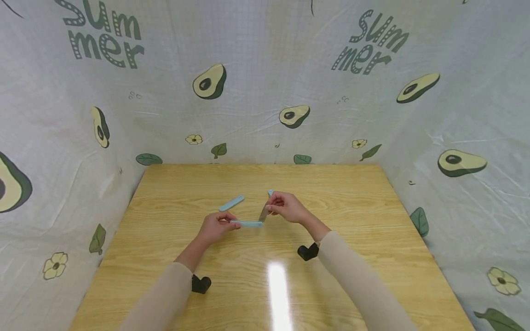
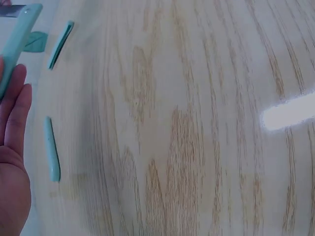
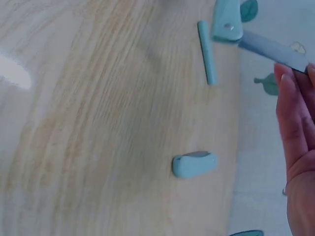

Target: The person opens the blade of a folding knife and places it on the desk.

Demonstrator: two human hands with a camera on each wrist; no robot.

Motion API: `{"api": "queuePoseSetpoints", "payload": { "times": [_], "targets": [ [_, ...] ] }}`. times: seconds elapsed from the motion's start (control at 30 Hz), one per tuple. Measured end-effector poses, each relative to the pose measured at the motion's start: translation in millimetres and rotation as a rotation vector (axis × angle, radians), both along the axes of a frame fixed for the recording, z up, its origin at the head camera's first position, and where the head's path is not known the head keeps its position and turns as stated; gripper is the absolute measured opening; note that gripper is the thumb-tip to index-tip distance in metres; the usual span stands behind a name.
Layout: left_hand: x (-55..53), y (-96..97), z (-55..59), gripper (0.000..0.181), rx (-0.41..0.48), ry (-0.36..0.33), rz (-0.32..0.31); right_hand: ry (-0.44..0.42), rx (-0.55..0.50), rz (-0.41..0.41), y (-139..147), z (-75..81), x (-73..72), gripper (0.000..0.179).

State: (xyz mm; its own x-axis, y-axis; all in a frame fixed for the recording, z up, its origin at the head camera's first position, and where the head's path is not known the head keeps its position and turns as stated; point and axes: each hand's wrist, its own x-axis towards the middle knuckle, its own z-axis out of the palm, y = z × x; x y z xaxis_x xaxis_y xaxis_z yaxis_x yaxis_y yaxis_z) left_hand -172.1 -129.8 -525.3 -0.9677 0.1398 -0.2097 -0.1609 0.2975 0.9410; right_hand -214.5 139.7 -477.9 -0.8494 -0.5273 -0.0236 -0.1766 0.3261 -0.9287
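A folding knife with a light blue handle (image 1: 251, 224) is held between the hands, its grey blade (image 3: 273, 50) swung partway out at an angle. My left hand (image 1: 215, 226) pinches the handle near its end between thumb and fingers. With thumb and fingertips, my right hand (image 1: 287, 208) grips the blade toward its tip. Two more light blue folding knives lie on the table: one folded knife (image 2: 52, 150) beyond my left hand, and another folded knife (image 3: 194, 165) partly hidden behind my right hand in the head view.
The wooden table (image 1: 165, 257) ends at a back edge against a white curtain (image 1: 248, 46) printed with avocados, which also hangs at both sides. Black camera mounts (image 1: 308, 252) sit at both wrists. A bright light reflection (image 1: 278, 294) lies on the front of the table.
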Motion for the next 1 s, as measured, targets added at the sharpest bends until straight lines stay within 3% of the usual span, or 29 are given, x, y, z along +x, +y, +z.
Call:
{"api": "queuePoseSetpoints", "payload": {
  "times": [0.17, 0.33, 0.47, 0.67, 0.8, 0.93, 1.0],
  "targets": [
    [0.5, -9.3, -0.5, 0.022, 0.127, 0.013, 0.032, -0.150, -0.220, -0.069, 9.3, -9.6, 4.2, 0.006],
    [1.0, -8.9, 0.9, 0.004, 0.412, 0.020, 0.075, -0.218, -0.503, -0.183, 8.7, -24.0, 15.3, 0.007],
    [1.1, -5.7, 3.0, 0.018, 0.560, 0.036, 0.111, -0.262, -0.701, -0.279, 1.0, -34.3, 26.0, 0.017],
    [1.0, -7.8, 4.0, 0.018, 0.595, 0.023, 0.123, -0.323, -0.843, -0.361, -9.8, -41.8, 32.9, 0.019],
    [0.1, -13.6, 3.4, 0.020, 0.577, 0.004, 0.058, -0.344, -0.845, -0.393, -9.8, -45.2, 32.4, 0.008],
    [-1.9, -18.8, 0.9, 0.015, 0.547, -0.013, 0.011, -0.341, -0.822, -0.434, -6.9, -49.3, 34.0, 0.017],
    [-2.3, -19.7, -0.8, 0.010, 0.510, -0.021, 0.025, -0.341, -0.791, -0.448, -6.3, -51.8, 35.2, 0.020]
  ]
}}
